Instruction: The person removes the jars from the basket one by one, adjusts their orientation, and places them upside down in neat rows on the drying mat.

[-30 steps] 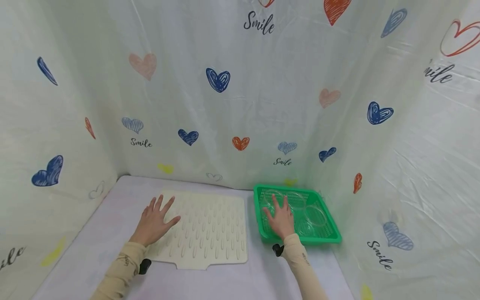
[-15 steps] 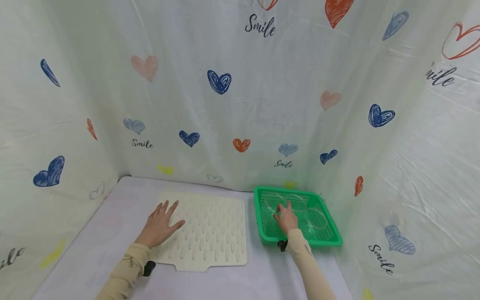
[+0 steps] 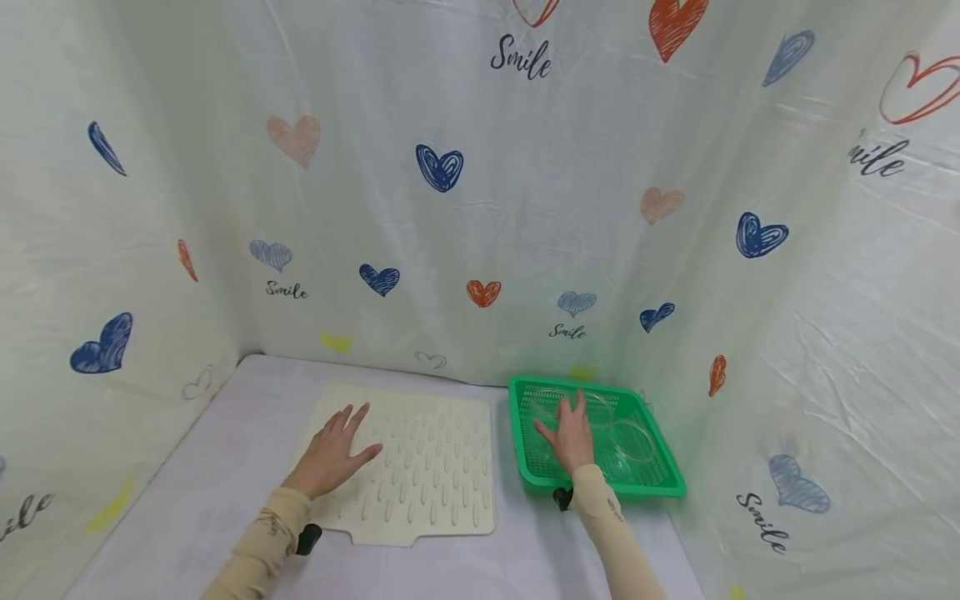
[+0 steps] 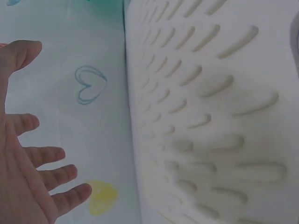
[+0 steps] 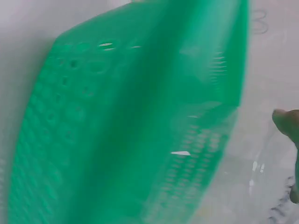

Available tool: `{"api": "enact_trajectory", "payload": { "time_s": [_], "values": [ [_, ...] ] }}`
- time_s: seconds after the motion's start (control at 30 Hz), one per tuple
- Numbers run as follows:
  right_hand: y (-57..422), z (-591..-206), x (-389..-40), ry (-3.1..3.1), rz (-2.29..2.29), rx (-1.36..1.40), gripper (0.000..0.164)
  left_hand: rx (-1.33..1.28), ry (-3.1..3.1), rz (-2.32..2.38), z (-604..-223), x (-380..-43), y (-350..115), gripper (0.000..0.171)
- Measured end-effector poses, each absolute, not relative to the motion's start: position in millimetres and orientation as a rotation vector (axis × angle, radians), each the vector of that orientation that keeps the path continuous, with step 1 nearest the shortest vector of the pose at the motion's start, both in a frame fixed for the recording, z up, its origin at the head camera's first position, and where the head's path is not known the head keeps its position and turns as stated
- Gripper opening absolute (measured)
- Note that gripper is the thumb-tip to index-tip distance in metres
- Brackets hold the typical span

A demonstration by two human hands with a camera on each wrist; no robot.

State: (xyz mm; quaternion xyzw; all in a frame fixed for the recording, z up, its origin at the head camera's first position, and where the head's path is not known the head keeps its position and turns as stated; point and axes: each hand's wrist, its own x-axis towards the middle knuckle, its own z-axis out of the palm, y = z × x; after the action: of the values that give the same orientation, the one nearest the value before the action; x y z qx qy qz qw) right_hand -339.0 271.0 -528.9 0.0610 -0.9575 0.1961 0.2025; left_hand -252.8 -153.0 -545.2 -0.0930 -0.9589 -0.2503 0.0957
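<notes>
My left hand (image 3: 330,454) hovers over the left side of a cream board (image 3: 427,475) with rows of raised oval ridges. Its fingers are spread, with nothing held between them in the left wrist view. My right hand (image 3: 573,437) is above a green plastic basket (image 3: 600,488), thumb held apart from the fingers. Several clear round containers (image 3: 632,442), like shallow dishes, lie in the basket; the hand partly hides them. In the right wrist view, the blurred basket wall (image 5: 60,116) fills most of the frame and only fingertips (image 5: 286,122) show at the right edge.
Board and basket stand side by side on a pale cloth-covered table (image 3: 465,575), with a narrow gap between them. White curtains (image 3: 510,208) printed with hearts and "Smile" rise behind and on both sides. The basket sits close to the right curtain.
The left hand has drifted right over the board. Over the basket, the right hand drew its thumb and fingers together half a second ago, and they are now apart again.
</notes>
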Motion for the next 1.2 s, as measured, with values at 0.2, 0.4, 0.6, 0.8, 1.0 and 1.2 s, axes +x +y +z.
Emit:
{"api": "enact_trajectory", "payload": {
  "time_s": [0.2,0.4,0.6,0.8,1.0,1.2],
  "values": [
    [254.4,-503.9,-328.7,-2.459,0.321,0.300,0.046,-0.355,-2.819,-0.928,-537.8,-253.8,-127.3,0.083],
    [230.3,-486.6,-316.0,-2.326,0.213,0.486,0.072,-0.466,-2.806,-1.066,-525.6,-253.5,-99.6,0.088],
    [206.8,-483.4,-301.0,-2.267,-0.008,0.664,0.107,-0.511,-2.796,-1.158,-512.6,-250.4,-79.1,0.093],
    [178.2,-485.6,-279.4,-2.214,-0.178,0.857,0.115,-0.556,-2.766,-1.246,-504.3,-248.3,-55.7,0.098],
    [155.0,-491.9,-258.8,-2.203,-0.339,0.963,0.123,-0.600,-2.720,-1.242,-508.0,-246.4,-42.4,0.103],
    [144.7,-496.7,-247.0,-2.171,-0.454,1.004,0.122,-0.672,-2.633,-1.195,-513.1,-244.4,-42.6,0.100]
  ]
}}
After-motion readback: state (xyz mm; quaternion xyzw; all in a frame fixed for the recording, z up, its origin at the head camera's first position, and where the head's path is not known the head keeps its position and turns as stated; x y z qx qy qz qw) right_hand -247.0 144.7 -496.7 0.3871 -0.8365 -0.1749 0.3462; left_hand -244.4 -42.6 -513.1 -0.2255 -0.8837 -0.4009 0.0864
